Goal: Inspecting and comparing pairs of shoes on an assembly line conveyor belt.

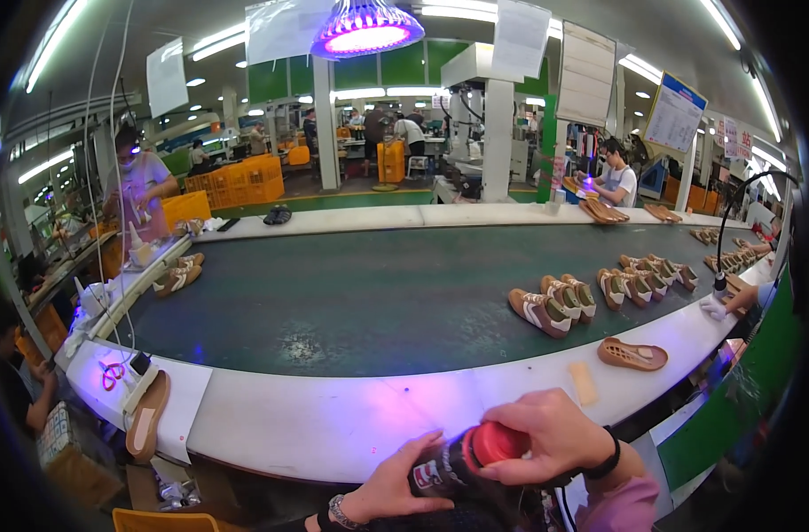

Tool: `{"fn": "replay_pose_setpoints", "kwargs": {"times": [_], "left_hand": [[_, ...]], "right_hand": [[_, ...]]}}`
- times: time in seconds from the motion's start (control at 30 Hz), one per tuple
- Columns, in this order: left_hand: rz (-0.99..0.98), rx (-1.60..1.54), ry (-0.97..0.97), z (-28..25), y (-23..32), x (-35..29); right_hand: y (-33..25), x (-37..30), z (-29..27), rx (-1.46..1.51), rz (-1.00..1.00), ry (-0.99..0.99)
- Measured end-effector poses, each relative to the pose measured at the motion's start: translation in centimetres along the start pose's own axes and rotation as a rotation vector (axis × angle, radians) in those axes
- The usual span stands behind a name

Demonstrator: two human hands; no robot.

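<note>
Close in front of me, near the lower edge, a dark bottle [442, 472] with a red cap [500, 441] lies tilted between my hands. My left hand [388, 486] is wrapped round the dark body. Over the cap, my right hand [551, 434] has its fingers closed on the red part. A brown openwork shoe sole [633, 354] and a pale yellow flat block [583, 383] lie on the white ledge [289, 417] beyond my right hand. Far to the left, another brown sole [147, 415] rests on white paper beside red-handled scissors [113, 376].
Brown sneakers [546, 310] stand in rows on the green conveyor belt [360, 293]; one pair [177, 277] is at its left end. A lamp [369, 28] glows purple overhead. At right, a co-worker's gloved hand [713, 309] is by the ledge. Other people work across the belt.
</note>
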State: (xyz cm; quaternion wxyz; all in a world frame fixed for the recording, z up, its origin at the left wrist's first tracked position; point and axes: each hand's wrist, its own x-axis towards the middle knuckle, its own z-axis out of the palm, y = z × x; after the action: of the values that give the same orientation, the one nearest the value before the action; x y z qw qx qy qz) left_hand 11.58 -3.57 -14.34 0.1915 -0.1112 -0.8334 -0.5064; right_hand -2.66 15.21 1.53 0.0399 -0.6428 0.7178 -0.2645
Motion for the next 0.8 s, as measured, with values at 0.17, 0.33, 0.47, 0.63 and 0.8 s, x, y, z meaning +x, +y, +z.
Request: {"fn": "replay_pose_setpoints", "kwargs": {"times": [0.17,0.33,0.47,0.63,0.8], "left_hand": [[-0.157,0.199,0.269,-0.2,-0.6,-0.9],[-0.112,0.353,0.391,-0.4,-0.8,-1.8],[-0.099,0.348,0.428,-0.5,-0.9,-2.0],[-0.154,0.156,0.263,-0.2,-0.6,-2.4],[-0.214,-0.608,-0.246,-0.7,3.1,-0.7]], "right_hand": [[1.0,3.8,3.5,-0.265,-0.180,0.151],[1.8,4.9,5.7,-0.249,-0.290,0.256],[2.1,5.0,6.5,-0.196,-0.415,0.348],[1.2,4.5,5.5,-0.176,-0.540,0.314],[-0.2,3.9,4.7,-0.018,-0.789,0.148]]}}
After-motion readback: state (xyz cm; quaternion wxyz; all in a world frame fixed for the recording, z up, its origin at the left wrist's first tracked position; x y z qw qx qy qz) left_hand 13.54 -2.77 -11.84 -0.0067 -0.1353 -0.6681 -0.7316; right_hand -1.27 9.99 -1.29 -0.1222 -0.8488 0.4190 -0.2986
